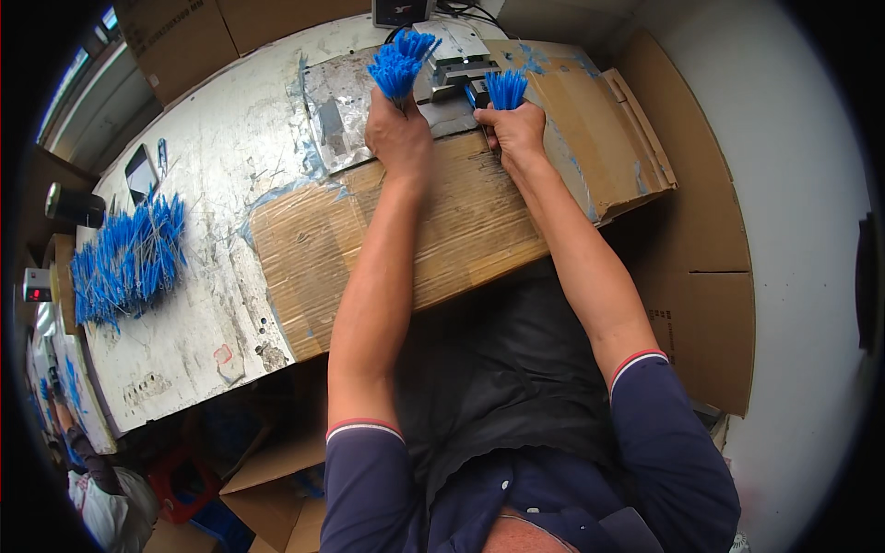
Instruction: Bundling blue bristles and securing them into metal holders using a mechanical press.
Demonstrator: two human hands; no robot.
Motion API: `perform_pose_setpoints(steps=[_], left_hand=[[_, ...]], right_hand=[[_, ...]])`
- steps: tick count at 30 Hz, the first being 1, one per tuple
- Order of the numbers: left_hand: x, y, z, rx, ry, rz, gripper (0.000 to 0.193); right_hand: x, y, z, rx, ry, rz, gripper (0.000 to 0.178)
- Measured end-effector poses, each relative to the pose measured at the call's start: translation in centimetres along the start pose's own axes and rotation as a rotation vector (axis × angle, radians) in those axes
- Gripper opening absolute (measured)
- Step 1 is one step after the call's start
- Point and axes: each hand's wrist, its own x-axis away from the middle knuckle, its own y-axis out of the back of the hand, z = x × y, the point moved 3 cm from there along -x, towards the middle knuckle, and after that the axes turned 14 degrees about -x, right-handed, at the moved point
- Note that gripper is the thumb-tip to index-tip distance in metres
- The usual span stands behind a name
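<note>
Snugly, left grip [398, 136] round blue bundle [396, 74], right grip [518, 129] round smaller bundle [507, 90]

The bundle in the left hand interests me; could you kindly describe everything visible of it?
The bundle is many thin strands with bright blue, plastic-looking ends and greyish stems partly showing below. The left hand grips it and hides its lower part. The blue ends fan forward in two uneven clumps, above the table.
</note>
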Motion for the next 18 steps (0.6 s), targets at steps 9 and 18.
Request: perform_pose_setpoints(steps=[9,18], left_hand=[[0.5,-0.8,0.0,-0.171,-0.178,0.209,0.013],[0.6,-1.3,0.0,-0.212,-0.231,0.252,0.010]], right_hand=[[1.0,1.2,0.2,-0.295,-0.142,0.118,0.018],[1.1,1.0,-0.1,-0.090,-0.094,0.168,0.018]])
